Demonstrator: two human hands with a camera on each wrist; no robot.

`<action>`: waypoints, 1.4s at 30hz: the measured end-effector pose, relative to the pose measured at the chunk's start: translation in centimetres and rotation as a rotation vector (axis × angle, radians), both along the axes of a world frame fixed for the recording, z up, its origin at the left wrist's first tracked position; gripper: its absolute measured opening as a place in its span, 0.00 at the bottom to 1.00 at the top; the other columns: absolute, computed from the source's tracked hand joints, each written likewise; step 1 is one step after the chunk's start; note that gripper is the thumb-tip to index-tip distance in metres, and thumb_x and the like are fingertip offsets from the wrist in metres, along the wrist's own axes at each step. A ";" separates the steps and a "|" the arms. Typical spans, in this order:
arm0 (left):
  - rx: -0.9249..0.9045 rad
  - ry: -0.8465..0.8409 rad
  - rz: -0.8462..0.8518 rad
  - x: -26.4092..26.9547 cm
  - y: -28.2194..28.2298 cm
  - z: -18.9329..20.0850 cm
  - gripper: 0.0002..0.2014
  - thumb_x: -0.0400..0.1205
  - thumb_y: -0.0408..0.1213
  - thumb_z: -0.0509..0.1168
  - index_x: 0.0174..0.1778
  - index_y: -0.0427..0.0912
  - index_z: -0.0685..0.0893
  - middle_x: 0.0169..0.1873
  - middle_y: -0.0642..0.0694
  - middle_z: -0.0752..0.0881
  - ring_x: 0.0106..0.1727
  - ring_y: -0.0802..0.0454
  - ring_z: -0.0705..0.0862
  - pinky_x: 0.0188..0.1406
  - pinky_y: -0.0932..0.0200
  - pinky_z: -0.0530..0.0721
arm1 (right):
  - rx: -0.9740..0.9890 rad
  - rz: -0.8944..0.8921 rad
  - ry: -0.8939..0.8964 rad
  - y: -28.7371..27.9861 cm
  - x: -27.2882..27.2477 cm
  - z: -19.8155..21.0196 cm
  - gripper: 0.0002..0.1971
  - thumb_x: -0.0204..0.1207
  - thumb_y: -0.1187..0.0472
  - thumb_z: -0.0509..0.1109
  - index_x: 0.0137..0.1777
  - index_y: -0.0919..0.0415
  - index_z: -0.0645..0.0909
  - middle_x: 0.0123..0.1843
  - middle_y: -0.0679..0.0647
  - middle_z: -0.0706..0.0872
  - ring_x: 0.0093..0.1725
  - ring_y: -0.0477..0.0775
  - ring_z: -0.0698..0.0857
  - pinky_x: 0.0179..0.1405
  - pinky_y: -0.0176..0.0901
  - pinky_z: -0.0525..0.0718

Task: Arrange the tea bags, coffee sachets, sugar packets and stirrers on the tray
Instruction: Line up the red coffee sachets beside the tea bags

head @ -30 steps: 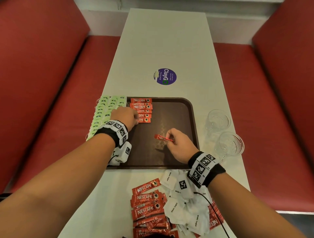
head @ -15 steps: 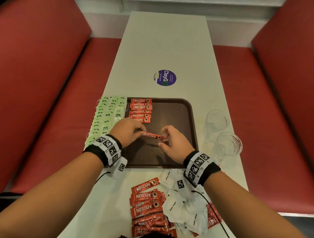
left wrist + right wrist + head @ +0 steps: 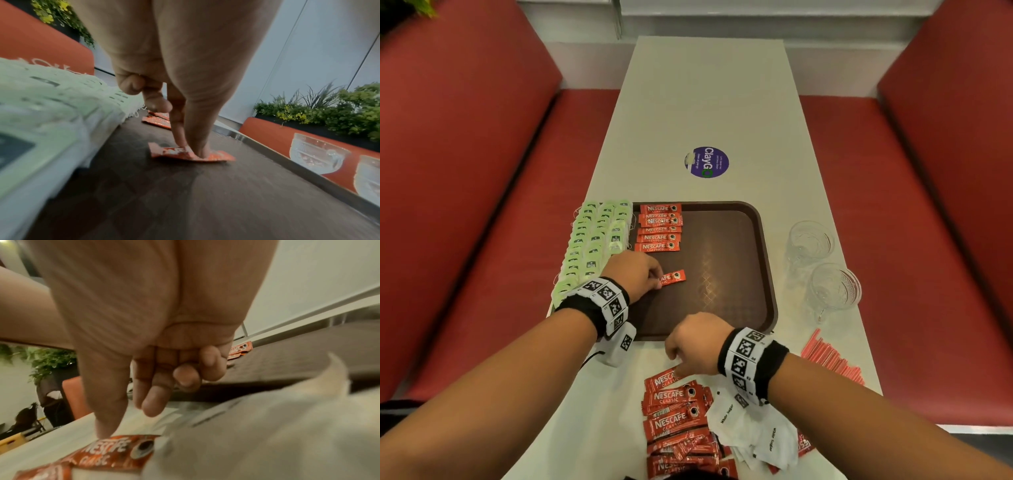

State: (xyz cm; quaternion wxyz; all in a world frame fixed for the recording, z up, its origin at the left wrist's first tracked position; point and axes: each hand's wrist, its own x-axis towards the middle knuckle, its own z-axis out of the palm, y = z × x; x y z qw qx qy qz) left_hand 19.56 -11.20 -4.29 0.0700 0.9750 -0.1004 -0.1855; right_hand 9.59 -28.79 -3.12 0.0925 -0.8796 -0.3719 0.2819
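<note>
A single red coffee sachet [image 3: 672,278] lies flat on the brown tray [image 3: 726,267], a little nearer the person than a neat column of coffee sachets [image 3: 660,227] lined up along the tray's far left part. The person's left hand [image 3: 635,274] pins the single sachet down: in the left wrist view the thumb and a straight finger press its middle against the tray floor while the other fingers curl away. To the left of the column, rows of pale green tea bags [image 3: 594,240] cover the tray's left side.

The right hand [image 3: 697,344] is off the tray, at its near edge, reaching to a loose heap of coffee sachets [image 3: 676,416] on the white bench [image 3: 709,102]. Its thumb tip touches the top sachet of the heap; the fingers are loosely bent and close on nothing.

Beside that heap, to the right, lies a jumble of white sugar packets [image 3: 751,431]. Further right, a bundle of red stirrers [image 3: 830,359] rests on the bench. Two clear glasses [image 3: 822,267] stand just right of the tray. A round purple sticker [image 3: 706,162] sits beyond it, and red cushioned seats [image 3: 482,205] flank the bench.
</note>
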 end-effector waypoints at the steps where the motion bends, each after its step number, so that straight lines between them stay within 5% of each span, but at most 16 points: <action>1: 0.020 0.025 0.000 0.2 -0.2 -0.1 0.06 0.78 0.47 0.75 0.50 0.57 0.90 0.46 0.57 0.89 0.51 0.56 0.86 0.56 0.53 0.85 | -0.023 0.020 -0.018 0.1 0.0 0.0 0.14 0.77 0.46 0.74 0.58 0.52 0.86 0.48 0.49 0.89 0.46 0.54 0.85 0.48 0.51 0.87; 18: 0.269 -0.081 -0.038 4.9 -1.4 1.1 0.05 0.81 0.45 0.71 0.52 0.58 0.88 0.54 0.49 0.88 0.58 0.47 0.83 0.56 0.51 0.79 | -0.167 0.084 -0.046 0.3 -0.3 0.2 0.08 0.81 0.58 0.67 0.51 0.60 0.86 0.44 0.57 0.88 0.41 0.60 0.86 0.39 0.47 0.84; 26: -0.052 -0.231 -0.033 -1.2 -0.8 3.3 0.05 0.81 0.50 0.69 0.48 0.57 0.88 0.44 0.55 0.88 0.48 0.52 0.83 0.52 0.51 0.84 | 0.080 -0.111 -0.013 -1.9 -0.5 1.0 0.07 0.75 0.56 0.68 0.41 0.54 0.71 0.42 0.55 0.84 0.40 0.60 0.81 0.40 0.50 0.82; 29: -0.153 -0.156 -0.059 -4.5 -0.1 4.4 0.04 0.82 0.47 0.68 0.48 0.55 0.88 0.43 0.57 0.86 0.45 0.56 0.82 0.47 0.57 0.80 | 0.161 -0.200 0.015 -2.8 -0.8 1.4 0.08 0.75 0.57 0.67 0.38 0.53 0.70 0.39 0.52 0.80 0.38 0.56 0.78 0.38 0.48 0.79; 35: -0.081 0.038 -0.232 -9.8 0.9 3.9 0.06 0.82 0.49 0.68 0.51 0.56 0.88 0.45 0.59 0.86 0.47 0.57 0.83 0.47 0.58 0.80 | 0.355 -0.445 0.053 -3.8 -2.3 1.7 0.12 0.73 0.61 0.67 0.35 0.52 0.66 0.30 0.50 0.76 0.31 0.53 0.74 0.33 0.51 0.76; 42: -0.051 0.244 -0.367 -15.2 -0.5 0.9 0.20 0.74 0.59 0.74 0.56 0.53 0.86 0.53 0.55 0.85 0.55 0.55 0.82 0.55 0.56 0.80 | 0.451 -0.534 0.060 -4.6 -4.9 1.2 0.10 0.77 0.68 0.65 0.43 0.54 0.67 0.34 0.57 0.82 0.31 0.57 0.77 0.37 0.58 0.80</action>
